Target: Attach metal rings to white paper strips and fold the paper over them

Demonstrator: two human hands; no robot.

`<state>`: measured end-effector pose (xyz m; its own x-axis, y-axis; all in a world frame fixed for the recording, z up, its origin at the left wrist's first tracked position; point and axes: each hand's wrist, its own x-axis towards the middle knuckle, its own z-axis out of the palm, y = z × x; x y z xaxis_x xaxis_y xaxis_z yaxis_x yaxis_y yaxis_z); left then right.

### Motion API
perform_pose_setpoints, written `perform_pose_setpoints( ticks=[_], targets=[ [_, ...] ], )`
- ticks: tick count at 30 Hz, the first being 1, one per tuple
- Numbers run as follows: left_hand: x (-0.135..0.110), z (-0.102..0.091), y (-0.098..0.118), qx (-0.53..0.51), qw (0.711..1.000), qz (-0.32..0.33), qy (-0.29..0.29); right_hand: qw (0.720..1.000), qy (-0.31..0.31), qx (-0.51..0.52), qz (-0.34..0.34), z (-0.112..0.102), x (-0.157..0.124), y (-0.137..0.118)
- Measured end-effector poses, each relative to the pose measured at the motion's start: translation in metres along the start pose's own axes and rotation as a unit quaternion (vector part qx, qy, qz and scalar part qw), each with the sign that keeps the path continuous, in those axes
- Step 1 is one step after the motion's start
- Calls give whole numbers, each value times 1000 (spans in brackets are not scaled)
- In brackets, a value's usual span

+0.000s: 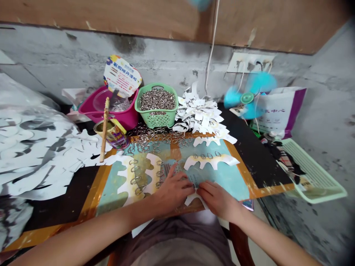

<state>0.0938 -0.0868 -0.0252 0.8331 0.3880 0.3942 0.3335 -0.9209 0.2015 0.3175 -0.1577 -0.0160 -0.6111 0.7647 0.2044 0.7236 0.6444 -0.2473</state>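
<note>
At the table's front edge, my left hand and my right hand meet over a white scalloped cut-out strip. The fingers of both are closed at its upper edge, and the left index finger sticks out. A small metal ring seems to be between the fingertips, but they mostly hide it. Left of my hands lie white strips with metal rings along their edges. Farther back on the right is another strip with several rings along its top.
Behind stand a green basket full of metal rings, a pink basket and a tin with a stick across it. Loose rings and white cut-outs lie near. A blue fan stands right.
</note>
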Motion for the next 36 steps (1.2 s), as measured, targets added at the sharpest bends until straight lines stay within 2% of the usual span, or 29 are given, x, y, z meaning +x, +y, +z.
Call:
perform_pose_setpoints(
  ticks=[2, 5, 8, 12, 15, 18, 21, 25, 28, 31, 33, 36],
  targets=[
    [-1, -2, 1, 3, 1000, 6, -14, 998, 8, 55, 12, -2, -1, -1],
    [-2, -4, 1, 5, 1000, 16, -24, 985, 61, 158, 27, -6, -1, 0],
    [-3, -3, 1, 9, 999, 25, -34, 974, 96, 202, 21, -6, -2, -1],
    [-3, -4, 4, -4, 999, 19, -27, 980, 74, 182, 18, 0, -4, -4],
    [-1, -12, 5, -42, 999, 1, -31, 987, 56, 149, 27, 4, -5, -6],
    [6, -22, -3, -100, 994, -21, -46, 988, 47, 144, 42, 5, -6, -7],
    [17, -26, -15, -109, 992, -38, -45, 986, 57, 149, 51, 6, -6, -7],
    [38, -25, -26, -95, 989, 38, -106, 983, 81, 156, 57, 10, -8, -7],
    [47, -24, -26, -95, 983, 82, -135, 978, 91, 174, 66, 11, -9, -8],
    [42, -21, -21, -51, 985, 115, -119, 974, 83, 193, 90, 11, -10, -10],
    [32, -16, -19, -3, 987, 141, -81, 976, 73, 183, 96, 11, -10, -11],
    [14, -12, -17, 29, 987, 159, -16, 984, 57, 156, 64, 10, -10, -10]
  ],
)
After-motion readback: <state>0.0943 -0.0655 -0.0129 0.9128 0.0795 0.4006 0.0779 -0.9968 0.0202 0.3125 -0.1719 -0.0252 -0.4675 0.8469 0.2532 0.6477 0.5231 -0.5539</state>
